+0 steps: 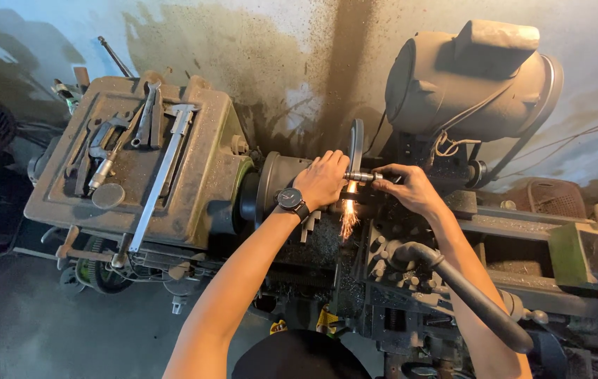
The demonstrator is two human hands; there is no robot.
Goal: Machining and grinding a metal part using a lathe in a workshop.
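Both hands, left [321,179] and right [411,188], pinch a metal rod [362,177] against the grinding wheel [356,144]; sparks [348,214] fly. The fingers sit close: a slip could likely burn or cut them.

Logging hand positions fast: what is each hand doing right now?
Left hand: closed on one end of the small metal rod, sparks below.
Right hand: fingers pinching the rod's other end.
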